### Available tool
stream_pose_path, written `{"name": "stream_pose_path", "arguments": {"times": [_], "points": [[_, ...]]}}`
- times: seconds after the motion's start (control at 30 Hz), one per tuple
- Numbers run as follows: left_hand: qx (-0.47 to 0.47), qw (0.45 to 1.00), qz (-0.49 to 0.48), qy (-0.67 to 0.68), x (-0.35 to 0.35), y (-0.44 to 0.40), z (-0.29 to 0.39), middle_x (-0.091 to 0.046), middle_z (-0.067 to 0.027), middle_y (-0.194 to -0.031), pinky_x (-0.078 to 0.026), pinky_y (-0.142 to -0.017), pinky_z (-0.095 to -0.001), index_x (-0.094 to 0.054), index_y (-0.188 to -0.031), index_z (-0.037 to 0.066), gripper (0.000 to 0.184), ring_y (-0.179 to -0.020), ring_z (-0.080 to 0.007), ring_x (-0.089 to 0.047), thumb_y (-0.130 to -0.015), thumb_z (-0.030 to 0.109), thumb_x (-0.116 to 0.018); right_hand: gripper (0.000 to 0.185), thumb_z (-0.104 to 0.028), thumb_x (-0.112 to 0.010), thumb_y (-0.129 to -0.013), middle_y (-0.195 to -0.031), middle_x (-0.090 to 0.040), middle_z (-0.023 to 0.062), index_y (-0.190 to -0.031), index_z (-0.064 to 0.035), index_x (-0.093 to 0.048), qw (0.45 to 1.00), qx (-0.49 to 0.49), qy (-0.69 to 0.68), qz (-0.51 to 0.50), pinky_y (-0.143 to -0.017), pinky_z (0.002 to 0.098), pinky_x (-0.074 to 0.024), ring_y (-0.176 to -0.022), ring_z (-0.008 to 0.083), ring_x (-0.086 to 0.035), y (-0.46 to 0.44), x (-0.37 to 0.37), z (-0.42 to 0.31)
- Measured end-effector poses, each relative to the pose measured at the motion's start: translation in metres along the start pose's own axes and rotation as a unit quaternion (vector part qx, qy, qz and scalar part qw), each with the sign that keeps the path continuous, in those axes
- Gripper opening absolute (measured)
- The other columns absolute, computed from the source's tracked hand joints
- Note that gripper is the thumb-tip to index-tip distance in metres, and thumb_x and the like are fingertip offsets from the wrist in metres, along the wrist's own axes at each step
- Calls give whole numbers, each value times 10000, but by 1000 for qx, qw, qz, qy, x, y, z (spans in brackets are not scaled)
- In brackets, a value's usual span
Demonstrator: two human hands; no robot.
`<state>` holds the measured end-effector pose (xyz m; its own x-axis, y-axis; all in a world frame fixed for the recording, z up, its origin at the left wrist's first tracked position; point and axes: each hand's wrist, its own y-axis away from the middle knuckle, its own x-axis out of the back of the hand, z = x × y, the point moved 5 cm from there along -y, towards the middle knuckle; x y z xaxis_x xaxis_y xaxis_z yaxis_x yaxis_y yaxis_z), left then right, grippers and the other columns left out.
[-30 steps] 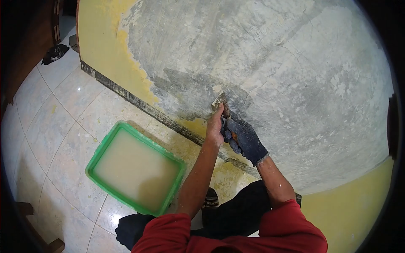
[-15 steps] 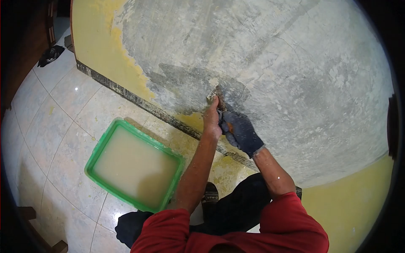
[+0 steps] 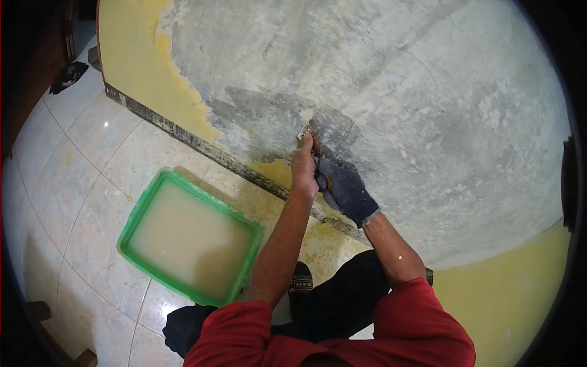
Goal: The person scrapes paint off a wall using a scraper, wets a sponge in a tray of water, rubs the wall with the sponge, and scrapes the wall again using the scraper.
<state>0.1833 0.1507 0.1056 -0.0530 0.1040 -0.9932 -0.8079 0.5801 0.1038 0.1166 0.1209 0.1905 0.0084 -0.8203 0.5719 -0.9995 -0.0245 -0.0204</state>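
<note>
Right hand [image 3: 344, 188] and left hand [image 3: 304, 168] gripped the scraper [image 3: 316, 143], apparently scraping wall [image 3: 440, 153] beyond their fingers, calling next for steady pressure.

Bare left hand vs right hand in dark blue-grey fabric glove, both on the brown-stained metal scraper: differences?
Left hand has skin exposed; right hand is covered by the glove. Left hand reaches farther up, thumb on the blade of the scraper; right hand wraps its orange handle. Shared: both hold one tool.
</note>
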Motion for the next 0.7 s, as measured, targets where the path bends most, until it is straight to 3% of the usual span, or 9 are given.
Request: {"name": "stream_pose_path", "arguments": {"times": [0.2, 0.23, 0.33, 0.37, 0.47, 0.5, 0.6, 0.67, 0.7], "points": [[-33, 998, 43, -16, 2, -4, 14, -594, -69, -852, -499, -693, -390, -588, -1007, 39, 417, -751, -210, -595, -901, 441, -575, 256, -278, -492, -953, -598, -492, 6, -792, -86, -544, 995, 84, 57, -2, -344, 235, -302, -360, 92, -403, -9, 4, 3], [-19, 999, 35, -6, -1, -6, 5, -592, -66, -839, -497, -682, -389, -587, -1000, 38, 411, -743, -207, -594, -903, 437, -574, 269, -293, -487, -957, -606, -497, 5, -793, -87, -546, 938, 276, 207, 42, -329, 229, -289, -353, 84, -398, -12, 6, -6], [-75, 991, 87, -67, 13, -8, 0, -584, -59, -801, -492, -645, -383, -593, -973, 40, 404, -713, -196, -595, -910, 439, -562, 206, -217, -502, -934, -634, -532, 61, -807, -61, -547, 900, 326, 290, 5, -370, 289, -349, -411, 173, -474, 8, -4, -36], [-66, 984, 137, -93, 12, -7, 4, -579, -58, -783, -487, -619, -375, -596, -945, 44, 400, -684, -194, -586, -912, 440, -558, 136, -152, -511, -891, -644, -535, 88, -808, -47, -538, 989, 104, 100, 0, -430, 321, -380, -479, 219, -505, 1, 0, -33], [-69, 980, 168, -86, 5, 0, 6, -542, -37, -711, -460, -586, -343, -598, -838, 62, 419, -615, -168, -532, -895, 476, -572, 57, -70, -514, -849, -651, -534, 103, -810, -35, -535, 981, 96, 169, -5, -482, 342, -410, -543, 235, -539, -4, 6, -1], [-43, 990, 122, -60, 1, -1, 5, -532, -30, -705, -454, -618, -343, -598, -839, 61, 423, -625, -165, -519, -886, 482, -582, 143, -150, -503, -898, -630, -520, 61, -803, -53, -549, 930, 243, 276, 30, -409, 295, -365, -462, 163, -489, -9, 3, -11], [-97, 988, 92, -76, 10, -8, 0, -548, -34, -715, -461, -672, -349, -603, -883, 49, 432, -662, -165, -532, -884, 481, -583, 224, -231, -496, -944, -605, -508, 27, -801, -74, -565, 923, 269, 274, 5, -339, 258, -325, -379, 104, -446, 8, 1, -39], [-23, 959, 209, -191, 16, -5, 0, -581, -54, -740, -493, -636, -352, -599, -921, 33, 413, -666, -178, -564, -907, 445, -563, 52, -85, -528, -841, -619, -516, 81, -818, -48, -555, 982, -180, -60, -14, -452, 330, -403, -501, 202, -526, 6, 5, -20], [-83, 971, 194, -109, 11, -8, 3, -590, -60, -742, -499, -631, -348, -593, -910, 30, 423, -659, -175, -570, -906, 452, -561, 52, -85, -527, -842, -619, -515, 79, -820, -47, -555, 997, -63, 35, -28, -457, 328, -404, -508, 199, -528, 0, 6, -14]]}}
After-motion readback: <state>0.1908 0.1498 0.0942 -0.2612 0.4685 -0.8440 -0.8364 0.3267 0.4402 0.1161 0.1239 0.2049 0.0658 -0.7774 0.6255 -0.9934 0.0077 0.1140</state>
